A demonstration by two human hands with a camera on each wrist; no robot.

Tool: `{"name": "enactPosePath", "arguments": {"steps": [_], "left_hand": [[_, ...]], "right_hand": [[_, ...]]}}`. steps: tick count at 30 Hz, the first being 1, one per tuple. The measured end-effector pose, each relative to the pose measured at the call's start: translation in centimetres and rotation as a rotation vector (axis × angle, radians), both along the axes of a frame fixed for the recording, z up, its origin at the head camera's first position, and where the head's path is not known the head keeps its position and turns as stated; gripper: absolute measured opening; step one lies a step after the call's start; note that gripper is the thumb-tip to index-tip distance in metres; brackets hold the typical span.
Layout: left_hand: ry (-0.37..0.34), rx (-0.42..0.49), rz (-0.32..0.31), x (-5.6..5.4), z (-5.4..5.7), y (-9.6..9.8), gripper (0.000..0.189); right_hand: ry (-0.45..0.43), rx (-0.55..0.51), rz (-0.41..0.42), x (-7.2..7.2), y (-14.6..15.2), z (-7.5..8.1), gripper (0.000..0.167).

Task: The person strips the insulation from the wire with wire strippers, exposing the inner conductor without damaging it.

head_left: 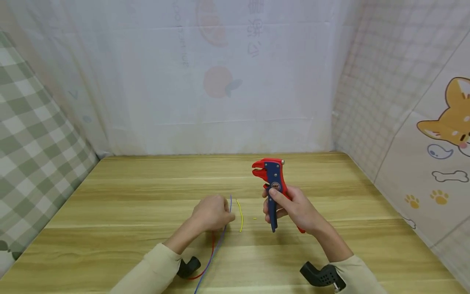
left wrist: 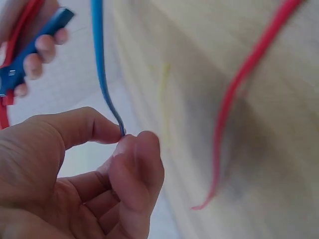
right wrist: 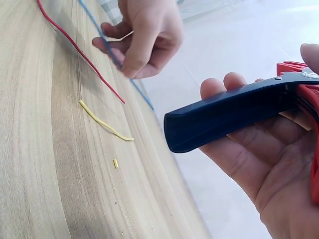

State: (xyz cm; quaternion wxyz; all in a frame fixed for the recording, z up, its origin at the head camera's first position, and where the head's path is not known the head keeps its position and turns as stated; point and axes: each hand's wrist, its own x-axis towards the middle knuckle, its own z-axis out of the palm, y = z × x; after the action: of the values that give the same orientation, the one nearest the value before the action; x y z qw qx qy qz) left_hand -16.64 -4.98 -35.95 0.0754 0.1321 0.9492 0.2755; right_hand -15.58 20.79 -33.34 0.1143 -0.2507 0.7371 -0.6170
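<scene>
My left hand (head_left: 212, 213) pinches a blue wire (left wrist: 99, 59) between thumb and fingertips, and a short end of it extends past the grip. Raised on the right, my right hand (head_left: 299, 210) grips a red and dark blue wire stripper (head_left: 272, 173). The stripper's jaws point left, parted, with no wire between them. A red wire (left wrist: 219, 129) lies under the left hand, partly hidden by it in the head view. Between the hands a short yellow wire (head_left: 241, 218) rests on the table, with a tiny yellow piece (right wrist: 115, 163) beside it.
The wooden table (head_left: 147, 179) has a white printed sheet (head_left: 147, 81) hanging behind it. Green checked cloth (head_left: 29, 122) stands at the left, and a patterned wall covering (head_left: 411, 143) at the right. Each wrist carries a black camera mount (head_left: 317, 274).
</scene>
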Motion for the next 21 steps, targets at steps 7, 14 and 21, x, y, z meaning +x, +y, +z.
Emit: {"name": "enactPosePath", "arguments": {"steps": [7,14,21], "left_hand": [[0.011,0.100,-0.035,1.5,3.4,-1.3,0.016],[0.071,0.217,-0.065,2.2,6.3,-2.5,0.006],[0.236,0.246,-0.053,1.9,6.7,-3.2,0.009]], "right_hand": [[-0.012,0.010,-0.011,0.0,-0.1,0.1,0.035],[-0.024,0.019,-0.014,0.0,-0.1,0.2,0.035],[-0.042,0.008,0.003,-0.1,-0.1,-0.3,0.033]]}}
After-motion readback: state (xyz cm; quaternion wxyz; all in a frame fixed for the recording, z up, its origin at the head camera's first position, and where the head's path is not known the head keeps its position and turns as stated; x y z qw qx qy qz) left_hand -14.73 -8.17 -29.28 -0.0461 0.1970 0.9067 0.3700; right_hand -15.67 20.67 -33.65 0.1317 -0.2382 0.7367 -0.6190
